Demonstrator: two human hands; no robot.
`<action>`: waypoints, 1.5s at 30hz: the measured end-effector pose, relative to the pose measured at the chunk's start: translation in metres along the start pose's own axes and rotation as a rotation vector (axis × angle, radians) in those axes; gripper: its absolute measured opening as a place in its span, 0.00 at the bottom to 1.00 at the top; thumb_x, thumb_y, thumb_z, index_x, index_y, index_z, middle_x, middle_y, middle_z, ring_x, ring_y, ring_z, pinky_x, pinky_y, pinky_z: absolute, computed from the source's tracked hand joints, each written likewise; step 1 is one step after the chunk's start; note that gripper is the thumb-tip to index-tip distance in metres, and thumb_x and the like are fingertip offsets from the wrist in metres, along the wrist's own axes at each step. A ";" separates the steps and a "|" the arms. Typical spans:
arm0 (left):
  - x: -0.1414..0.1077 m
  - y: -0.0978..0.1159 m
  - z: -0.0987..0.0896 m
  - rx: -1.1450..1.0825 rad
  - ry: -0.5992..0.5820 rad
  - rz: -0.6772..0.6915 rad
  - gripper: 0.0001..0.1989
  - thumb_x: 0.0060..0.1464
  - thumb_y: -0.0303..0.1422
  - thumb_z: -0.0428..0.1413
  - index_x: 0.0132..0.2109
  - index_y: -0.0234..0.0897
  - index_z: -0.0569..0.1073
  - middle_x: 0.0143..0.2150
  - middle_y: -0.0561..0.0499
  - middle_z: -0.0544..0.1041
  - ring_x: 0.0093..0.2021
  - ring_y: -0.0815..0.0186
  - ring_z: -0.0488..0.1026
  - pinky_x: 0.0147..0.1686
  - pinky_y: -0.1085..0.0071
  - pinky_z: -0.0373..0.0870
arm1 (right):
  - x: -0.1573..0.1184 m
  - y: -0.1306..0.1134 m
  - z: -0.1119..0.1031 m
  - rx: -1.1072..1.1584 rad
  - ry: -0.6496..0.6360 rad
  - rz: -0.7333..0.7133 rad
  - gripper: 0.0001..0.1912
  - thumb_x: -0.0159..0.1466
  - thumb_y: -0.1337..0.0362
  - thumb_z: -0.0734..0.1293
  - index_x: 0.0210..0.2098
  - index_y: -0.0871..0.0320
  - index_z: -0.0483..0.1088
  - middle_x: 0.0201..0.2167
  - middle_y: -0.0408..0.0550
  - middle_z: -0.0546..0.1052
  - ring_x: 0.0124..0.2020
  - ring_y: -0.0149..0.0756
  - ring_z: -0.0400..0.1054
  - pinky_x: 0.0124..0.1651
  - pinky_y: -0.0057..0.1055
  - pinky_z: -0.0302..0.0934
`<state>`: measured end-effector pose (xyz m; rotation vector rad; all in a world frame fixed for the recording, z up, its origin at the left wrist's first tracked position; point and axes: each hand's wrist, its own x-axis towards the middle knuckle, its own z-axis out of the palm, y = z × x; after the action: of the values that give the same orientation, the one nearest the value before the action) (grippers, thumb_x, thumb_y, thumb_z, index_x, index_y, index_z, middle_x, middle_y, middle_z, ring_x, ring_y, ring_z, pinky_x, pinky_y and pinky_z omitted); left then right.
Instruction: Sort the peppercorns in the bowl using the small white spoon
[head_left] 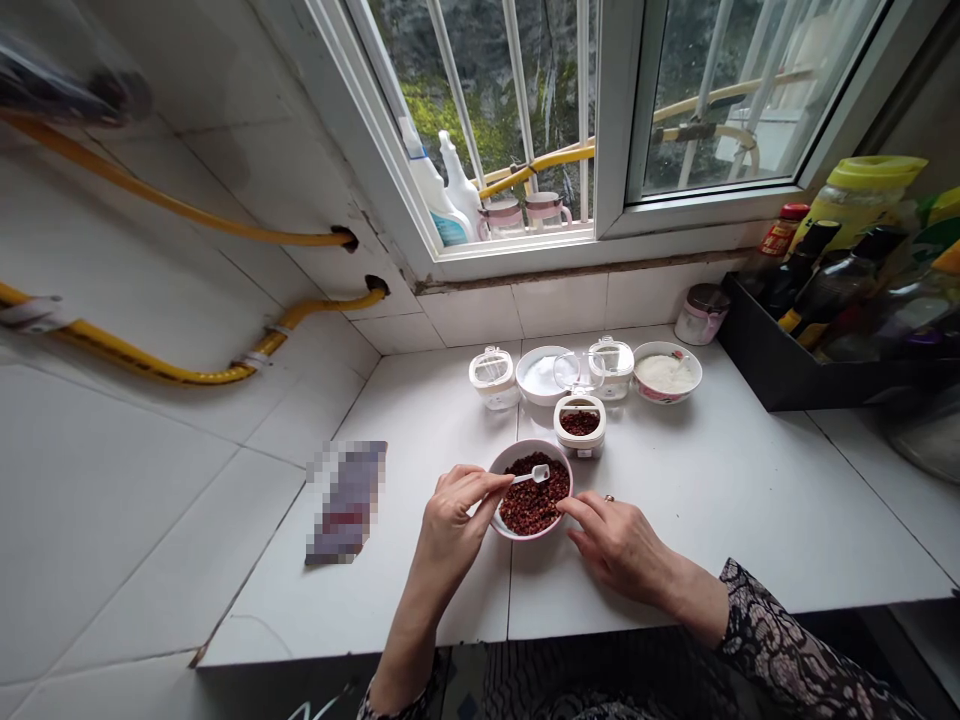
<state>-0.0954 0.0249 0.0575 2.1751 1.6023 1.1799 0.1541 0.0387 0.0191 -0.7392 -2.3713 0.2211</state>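
My left hand pinches the handle of a small white spoon, whose scoop is over a bowl of dark red Sichuan peppercorns. On the bowl's right rim rest the fingers of my right hand, which wears a ring. Just behind the bowl stands a seasoning jar with its clear lid raised and similar red peppercorns inside. Farther back are two more clear jars with white rims, one on the left and one on the right.
A bowl of white grains and another bowl of off-white grains stand at the back. A black box of bottles fills the right corner, beside a lidded jar. A blurred packet lies left. Yellow pipes run along the wall.
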 end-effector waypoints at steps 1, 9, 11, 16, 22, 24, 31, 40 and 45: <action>-0.001 0.000 -0.003 -0.021 0.015 -0.018 0.09 0.63 0.34 0.58 0.43 0.45 0.83 0.35 0.50 0.83 0.38 0.60 0.76 0.40 0.63 0.73 | 0.000 0.000 0.000 -0.004 -0.001 -0.002 0.17 0.70 0.72 0.58 0.58 0.60 0.60 0.42 0.53 0.78 0.34 0.38 0.75 0.34 0.31 0.69; -0.004 0.000 -0.008 -0.210 0.085 -0.153 0.08 0.59 0.40 0.63 0.40 0.45 0.85 0.35 0.50 0.82 0.35 0.63 0.79 0.37 0.68 0.78 | 0.000 0.000 0.000 -0.004 0.008 -0.007 0.17 0.70 0.72 0.59 0.58 0.60 0.60 0.41 0.53 0.78 0.33 0.37 0.75 0.33 0.31 0.69; -0.003 0.000 -0.007 -0.223 0.100 -0.150 0.08 0.59 0.41 0.63 0.40 0.45 0.85 0.34 0.50 0.82 0.35 0.63 0.79 0.36 0.69 0.79 | 0.000 0.000 0.000 -0.006 0.010 -0.009 0.18 0.70 0.72 0.59 0.58 0.60 0.60 0.41 0.53 0.78 0.33 0.37 0.75 0.33 0.31 0.69; 0.013 0.008 -0.008 -0.188 0.185 -0.083 0.07 0.60 0.37 0.63 0.41 0.43 0.84 0.36 0.50 0.82 0.36 0.64 0.79 0.37 0.69 0.78 | 0.000 0.000 -0.001 -0.008 0.009 -0.016 0.17 0.70 0.72 0.58 0.58 0.60 0.60 0.41 0.53 0.78 0.33 0.37 0.74 0.32 0.31 0.68; 0.049 0.028 0.008 0.041 0.274 0.248 0.08 0.64 0.28 0.58 0.46 0.41 0.81 0.36 0.50 0.83 0.38 0.63 0.76 0.41 0.65 0.76 | 0.000 0.000 -0.001 0.003 -0.003 0.007 0.17 0.69 0.72 0.59 0.57 0.59 0.61 0.41 0.52 0.78 0.34 0.37 0.75 0.34 0.30 0.69; 0.056 0.033 0.019 0.150 0.263 0.428 0.11 0.66 0.25 0.54 0.47 0.38 0.80 0.38 0.48 0.84 0.40 0.61 0.75 0.42 0.64 0.75 | 0.001 -0.001 0.000 -0.005 -0.008 0.014 0.18 0.69 0.73 0.59 0.57 0.59 0.61 0.41 0.52 0.78 0.33 0.37 0.75 0.33 0.30 0.69; 0.047 0.031 0.018 0.242 0.271 0.518 0.12 0.64 0.21 0.54 0.50 0.36 0.78 0.41 0.46 0.84 0.43 0.59 0.75 0.44 0.62 0.73 | 0.000 -0.001 0.000 -0.024 -0.015 0.022 0.18 0.68 0.72 0.61 0.57 0.59 0.61 0.41 0.51 0.78 0.32 0.37 0.75 0.31 0.30 0.68; 0.003 0.008 -0.035 0.139 0.077 0.250 0.09 0.64 0.27 0.57 0.46 0.43 0.80 0.33 0.53 0.82 0.33 0.64 0.73 0.35 0.68 0.72 | 0.000 0.000 -0.001 0.007 0.000 -0.004 0.18 0.69 0.73 0.58 0.58 0.59 0.60 0.41 0.53 0.77 0.34 0.37 0.75 0.33 0.31 0.69; -0.007 -0.002 -0.028 0.118 -0.036 0.179 0.09 0.66 0.32 0.55 0.43 0.43 0.81 0.31 0.52 0.82 0.33 0.63 0.75 0.35 0.67 0.72 | 0.001 -0.001 -0.003 0.010 0.024 -0.016 0.17 0.70 0.72 0.57 0.58 0.59 0.60 0.41 0.53 0.77 0.32 0.36 0.74 0.31 0.30 0.69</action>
<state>-0.1164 0.0118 0.0716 2.4442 1.5259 1.1101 0.1549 0.0387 0.0226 -0.7138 -2.3510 0.2163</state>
